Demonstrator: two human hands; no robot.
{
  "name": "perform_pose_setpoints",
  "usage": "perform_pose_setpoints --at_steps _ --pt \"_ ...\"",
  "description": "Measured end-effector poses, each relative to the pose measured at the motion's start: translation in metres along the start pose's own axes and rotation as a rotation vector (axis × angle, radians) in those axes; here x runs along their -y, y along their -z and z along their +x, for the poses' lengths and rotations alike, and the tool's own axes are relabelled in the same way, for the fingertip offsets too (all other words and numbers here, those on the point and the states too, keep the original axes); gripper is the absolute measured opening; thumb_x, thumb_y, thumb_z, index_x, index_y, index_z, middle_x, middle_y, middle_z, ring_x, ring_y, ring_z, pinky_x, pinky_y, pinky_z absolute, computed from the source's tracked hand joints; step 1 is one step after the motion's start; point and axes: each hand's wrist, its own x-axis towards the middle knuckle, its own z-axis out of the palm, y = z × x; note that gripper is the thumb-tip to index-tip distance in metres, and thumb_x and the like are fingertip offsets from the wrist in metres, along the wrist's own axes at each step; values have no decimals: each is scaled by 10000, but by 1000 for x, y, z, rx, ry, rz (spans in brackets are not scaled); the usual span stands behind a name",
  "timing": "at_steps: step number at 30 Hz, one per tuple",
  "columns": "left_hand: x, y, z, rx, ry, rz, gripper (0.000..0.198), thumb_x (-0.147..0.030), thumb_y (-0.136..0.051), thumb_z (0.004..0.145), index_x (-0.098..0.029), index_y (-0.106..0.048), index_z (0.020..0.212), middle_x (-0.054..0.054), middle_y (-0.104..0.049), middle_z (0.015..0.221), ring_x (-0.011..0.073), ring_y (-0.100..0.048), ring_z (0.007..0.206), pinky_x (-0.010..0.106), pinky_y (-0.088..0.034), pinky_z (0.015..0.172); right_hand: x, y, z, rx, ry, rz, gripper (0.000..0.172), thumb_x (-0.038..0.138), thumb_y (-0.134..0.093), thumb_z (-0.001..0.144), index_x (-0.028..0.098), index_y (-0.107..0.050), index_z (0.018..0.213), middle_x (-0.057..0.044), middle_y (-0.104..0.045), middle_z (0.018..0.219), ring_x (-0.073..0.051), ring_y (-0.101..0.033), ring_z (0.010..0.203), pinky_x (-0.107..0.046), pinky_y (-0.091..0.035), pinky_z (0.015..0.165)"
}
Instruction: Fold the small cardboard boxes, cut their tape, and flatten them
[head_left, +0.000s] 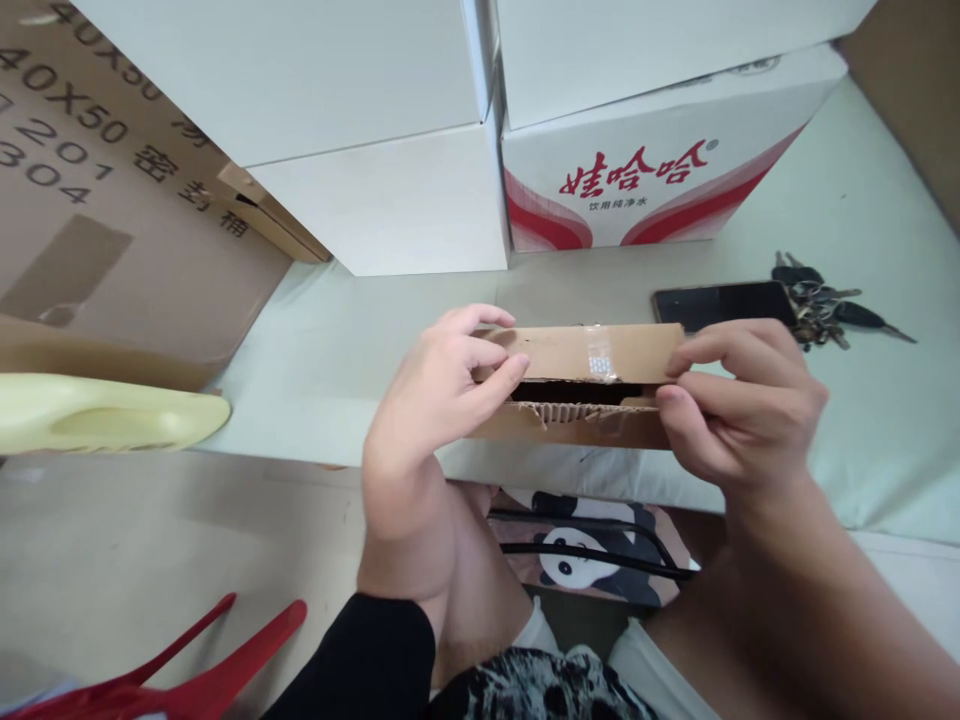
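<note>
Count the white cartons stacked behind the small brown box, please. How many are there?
4. Two at left: upper left carton on lower left carton. Two at right: upper right carton on red-printed carton. Others may be hidden behind.

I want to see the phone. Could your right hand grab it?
Probably yes: the phone lies just behind the right hand, nothing between, though that hand grips the cardboard box.

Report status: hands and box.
Left hand and right hand both pinch the cardboard box ends. Flap part open, tape on top. Phone, keys behind, apart.
</note>
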Motion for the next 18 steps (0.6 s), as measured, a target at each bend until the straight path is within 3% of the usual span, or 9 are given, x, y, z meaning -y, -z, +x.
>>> perform_pose_setpoints --at_steps 6,10,14,18 --pt "1 6 -3 86 -40 -71 480 -386 -532 1002 -184 -734 617 119 -654 1350 266 -644 1251 474 -498 1121 0 -1 -5 -179 104 84 253 186 -610 870 222 -530 634 -18 -609 702 -204 -561 755 -376 -417 655" --pt "4 9 -5 244 34 -48 524 -537 -461 1031 -195 -812 844 138 -506 1547 360 -438 1503 574 -370 1259 0 -2 -5 -153 138 145 293 271 -576 913 221 -532 627 -33 -619 733 -214 -555 768 -391 -409 663" --pt "7 7 -5 205 98 -63 653 -657 -318 1044 -216 -738 1279 131 -397 1630 374 -319 1581 567 -340 1293 -1 -3 -3 -26 43 127 275 328 -558 944 255 -686 712 -54 -719 1026 -283 -606 1026 -476 -466 862" --pt "7 4 -3 158 61 -61 730 -697 -280 1033 -194 -665 1396 154 -359 1639 360 -299 1591 547 -336 1299 -5 -2 -5 104 -92 72 263 401 -585 960 296 -786 827 -37 -641 1425 -407 -503 1368 -624 -401 1089"
